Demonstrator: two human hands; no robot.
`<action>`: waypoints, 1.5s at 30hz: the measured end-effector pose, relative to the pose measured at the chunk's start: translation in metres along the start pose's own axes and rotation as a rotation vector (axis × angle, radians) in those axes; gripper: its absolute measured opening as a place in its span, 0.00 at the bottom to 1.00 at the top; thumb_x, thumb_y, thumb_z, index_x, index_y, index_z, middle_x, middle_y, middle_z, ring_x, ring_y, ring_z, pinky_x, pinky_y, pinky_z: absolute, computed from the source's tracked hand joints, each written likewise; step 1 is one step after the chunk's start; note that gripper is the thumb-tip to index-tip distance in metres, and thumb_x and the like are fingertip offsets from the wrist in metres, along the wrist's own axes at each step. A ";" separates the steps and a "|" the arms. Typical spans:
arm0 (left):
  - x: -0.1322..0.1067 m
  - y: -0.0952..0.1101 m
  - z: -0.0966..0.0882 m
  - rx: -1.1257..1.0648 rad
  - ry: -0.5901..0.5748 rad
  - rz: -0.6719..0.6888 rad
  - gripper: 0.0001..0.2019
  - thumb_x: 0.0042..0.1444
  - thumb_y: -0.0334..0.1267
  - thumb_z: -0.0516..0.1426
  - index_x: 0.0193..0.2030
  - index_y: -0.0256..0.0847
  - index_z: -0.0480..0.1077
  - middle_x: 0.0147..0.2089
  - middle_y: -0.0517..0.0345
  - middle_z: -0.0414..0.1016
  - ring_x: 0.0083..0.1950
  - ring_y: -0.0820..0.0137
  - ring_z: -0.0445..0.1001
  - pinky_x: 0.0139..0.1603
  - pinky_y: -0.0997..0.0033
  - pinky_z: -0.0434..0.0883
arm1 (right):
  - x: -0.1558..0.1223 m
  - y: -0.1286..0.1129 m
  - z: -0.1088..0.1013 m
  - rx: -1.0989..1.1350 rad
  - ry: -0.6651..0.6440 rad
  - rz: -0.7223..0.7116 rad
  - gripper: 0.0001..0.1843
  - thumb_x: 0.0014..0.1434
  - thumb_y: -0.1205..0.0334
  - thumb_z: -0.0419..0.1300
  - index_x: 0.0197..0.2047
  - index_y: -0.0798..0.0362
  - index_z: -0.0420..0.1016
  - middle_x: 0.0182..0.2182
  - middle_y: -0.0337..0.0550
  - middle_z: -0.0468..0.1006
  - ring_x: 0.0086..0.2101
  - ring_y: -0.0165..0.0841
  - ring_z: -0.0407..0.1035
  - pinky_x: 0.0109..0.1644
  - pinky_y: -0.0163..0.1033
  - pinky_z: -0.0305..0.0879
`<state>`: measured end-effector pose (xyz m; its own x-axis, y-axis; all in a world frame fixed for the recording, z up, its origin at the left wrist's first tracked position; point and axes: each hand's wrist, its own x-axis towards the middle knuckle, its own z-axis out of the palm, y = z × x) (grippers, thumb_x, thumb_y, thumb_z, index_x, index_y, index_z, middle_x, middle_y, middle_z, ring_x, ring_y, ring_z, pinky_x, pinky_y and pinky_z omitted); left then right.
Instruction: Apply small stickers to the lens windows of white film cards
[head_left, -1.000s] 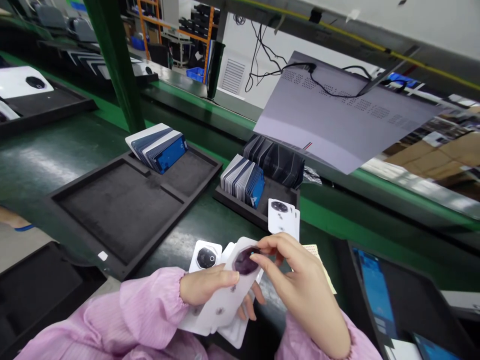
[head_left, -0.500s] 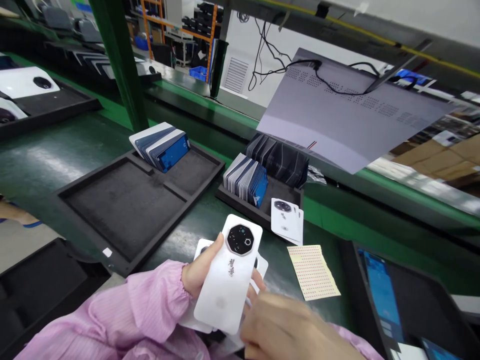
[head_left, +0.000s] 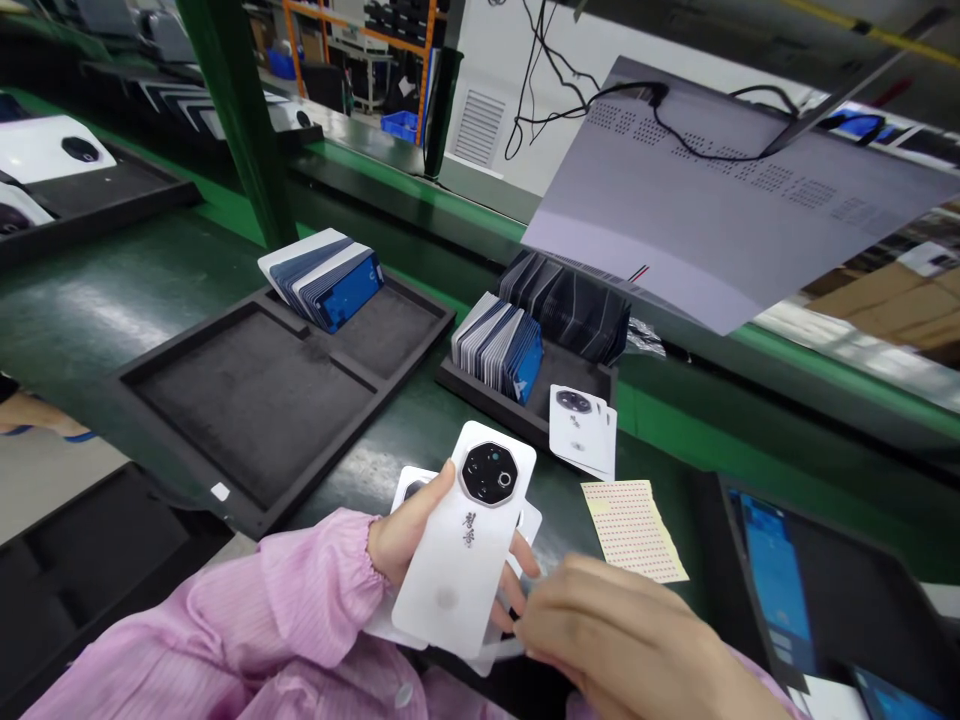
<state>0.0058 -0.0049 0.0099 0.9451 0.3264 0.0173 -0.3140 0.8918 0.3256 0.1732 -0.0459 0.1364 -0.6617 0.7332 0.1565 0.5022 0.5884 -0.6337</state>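
Note:
My left hand is wrapped round a white phone back cover with a dark octagonal camera ring, thumb on its left edge and fingertips showing at its right. Other white phone back covers lie beneath it, partly hidden. At the lower right side of the held cover is my right hand, its fingers curled together. A pale translucent strip shows beside those fingertips, but whether they grip it is unclear. A small stack of white covers rests against a tray's edge, above a yellowish sticker sheet.
A black tray at left holds standing covers. Another black tray in the middle holds more rows. Blue-filmed pieces lie in a right-hand tray. A grey hanging panel overhangs the bench, and a green post rises at left.
My right hand has moved slightly right and away from the cover's lower edge, showing more of my left fingers. The left hand still holds the cover. The whole view has shifted slightly.

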 end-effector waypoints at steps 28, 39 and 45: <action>0.003 -0.004 -0.002 0.244 0.007 -0.077 0.46 0.45 0.72 0.38 0.44 0.27 0.69 0.37 0.47 0.71 0.37 0.62 0.71 0.40 0.61 0.66 | 0.005 0.038 0.006 -0.238 0.311 0.180 0.05 0.59 0.67 0.55 0.39 0.51 0.71 0.31 0.37 0.77 0.31 0.29 0.72 0.34 0.33 0.66; 0.005 -0.004 -0.002 0.295 0.002 -0.086 0.45 0.46 0.72 0.37 0.44 0.29 0.69 0.38 0.46 0.70 0.36 0.62 0.71 0.39 0.61 0.66 | 0.005 0.042 0.009 -0.241 0.311 0.192 0.06 0.59 0.69 0.55 0.40 0.51 0.70 0.32 0.38 0.77 0.32 0.29 0.71 0.35 0.33 0.65; 0.003 -0.003 0.000 0.309 0.028 -0.063 0.43 0.47 0.70 0.40 0.45 0.29 0.70 0.41 0.46 0.69 0.37 0.63 0.71 0.38 0.62 0.67 | 0.011 0.045 0.016 -0.252 0.291 0.239 0.08 0.60 0.68 0.53 0.42 0.50 0.69 0.33 0.40 0.75 0.35 0.32 0.71 0.38 0.36 0.67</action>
<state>0.0096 -0.0061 0.0090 0.9576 0.2857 -0.0373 -0.2080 0.7750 0.5968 0.1795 -0.0166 0.0978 -0.3450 0.9025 0.2577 0.7653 0.4294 -0.4795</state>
